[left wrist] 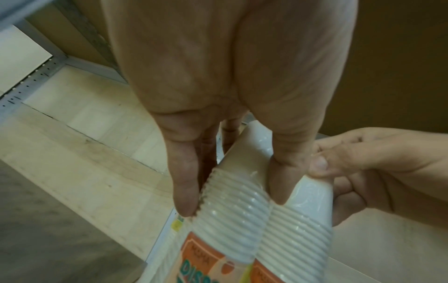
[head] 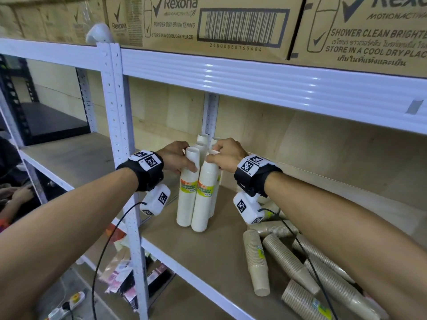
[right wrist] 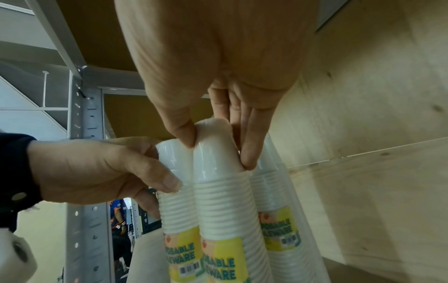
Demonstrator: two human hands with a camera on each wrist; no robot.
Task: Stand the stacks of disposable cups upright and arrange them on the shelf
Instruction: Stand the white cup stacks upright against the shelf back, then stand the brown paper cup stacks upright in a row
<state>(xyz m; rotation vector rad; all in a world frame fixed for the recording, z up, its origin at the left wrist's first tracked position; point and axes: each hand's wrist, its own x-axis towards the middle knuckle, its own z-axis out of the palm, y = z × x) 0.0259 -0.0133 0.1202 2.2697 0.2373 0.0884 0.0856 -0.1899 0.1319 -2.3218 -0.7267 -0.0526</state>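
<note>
Two wrapped stacks of white disposable cups stand upright, side by side and touching, near the left end of the wooden shelf board (head: 219, 262). My left hand (head: 178, 158) grips the top of the left stack (head: 187, 199). My right hand (head: 219, 155) pinches the top of the right stack (head: 204, 204). More white stacks (head: 203, 138) stand right behind them. In the left wrist view my left hand (left wrist: 230, 193) holds the left stack (left wrist: 232, 220) between thumb and fingers. In the right wrist view my right hand (right wrist: 215, 147) pinches the top cup of the right stack (right wrist: 223, 201).
Several stacks of brown cups (head: 256, 262) lie on their sides at the right front of the shelf. A white steel post (head: 122, 135) stands just left of my left wrist. The beam (head: 254, 79) overhead carries cardboard boxes (head: 184, 24). A person's hand (head: 20, 195) is at far left.
</note>
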